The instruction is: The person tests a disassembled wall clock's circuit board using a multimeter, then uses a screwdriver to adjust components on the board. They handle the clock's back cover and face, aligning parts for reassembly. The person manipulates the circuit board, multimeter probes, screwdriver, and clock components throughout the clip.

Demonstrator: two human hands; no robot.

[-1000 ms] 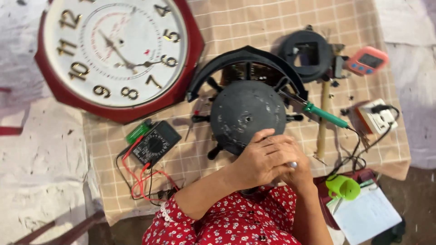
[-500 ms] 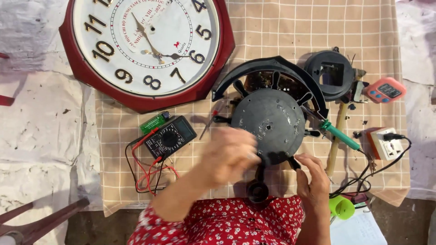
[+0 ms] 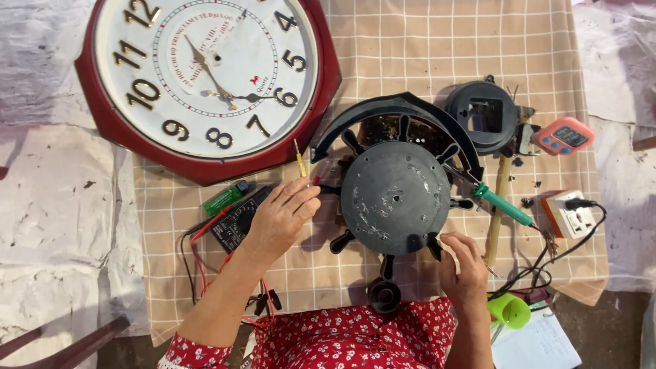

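Fingers of the left hand [image 3: 279,220] curl narrow around a thin yellow-tipped probe [image 3: 300,160], resting over the black multimeter [image 3: 236,220] with its red and black leads [image 3: 205,266], just beside the small green battery [image 3: 224,199]. Up top left lies 1 big red-framed wall clock [image 3: 205,82], untouched. Moving across: 1 round grey disc [image 3: 395,197] sits at the centre of the checked cloth [image 3: 424,48], black knobbed rim around it, a curved black housing [image 3: 389,113] behind. By my read the unit is opened up and testing is only being set up; the probe tip is not on the disc yet. Right hand [image 3: 465,270] spreads loosely, fingertips touching the disc's lower right edge. Further right: 1 green-handled soldering iron [image 3: 502,205], 1 wooden-handled tool [image 3: 497,212], 1 round black casing [image 3: 482,116], 1 pink timer [image 3: 564,135], 1 white socket block [image 3: 566,213].
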